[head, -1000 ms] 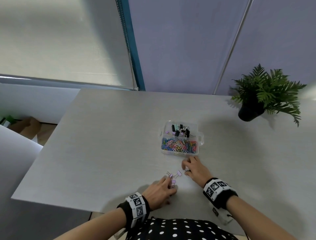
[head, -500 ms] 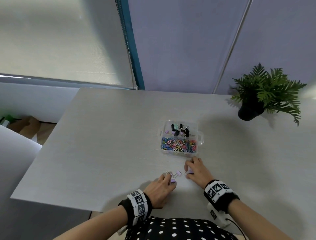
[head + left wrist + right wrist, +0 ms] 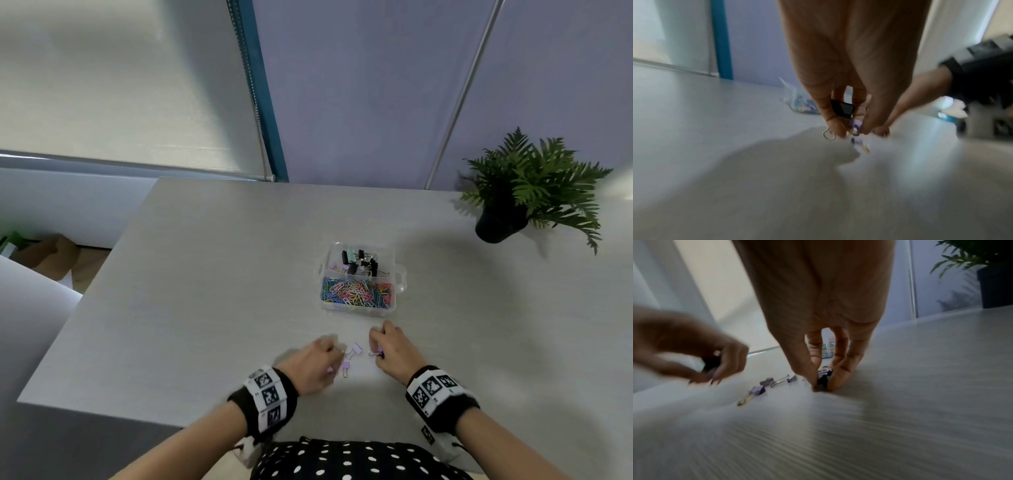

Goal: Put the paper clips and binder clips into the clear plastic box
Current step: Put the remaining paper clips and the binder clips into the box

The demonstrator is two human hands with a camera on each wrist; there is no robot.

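Observation:
The clear plastic box sits mid-table, with coloured paper clips in its near compartment and binder clips in the far one. Two lilac binder clips lie loose on the table between my hands. My left hand hovers just above the table, fingers curled round a black binder clip and a lilac one. My right hand pinches another lilac binder clip against the table top.
A potted fern stands at the far right of the grey table. The table's near edge runs just behind my wrists. Its left edge drops off beside a white curved surface.
My left hand has lifted slightly and drawn back left with clips in it, leaving one lilac clip exposed beside it. My right hand has stayed on its clip.

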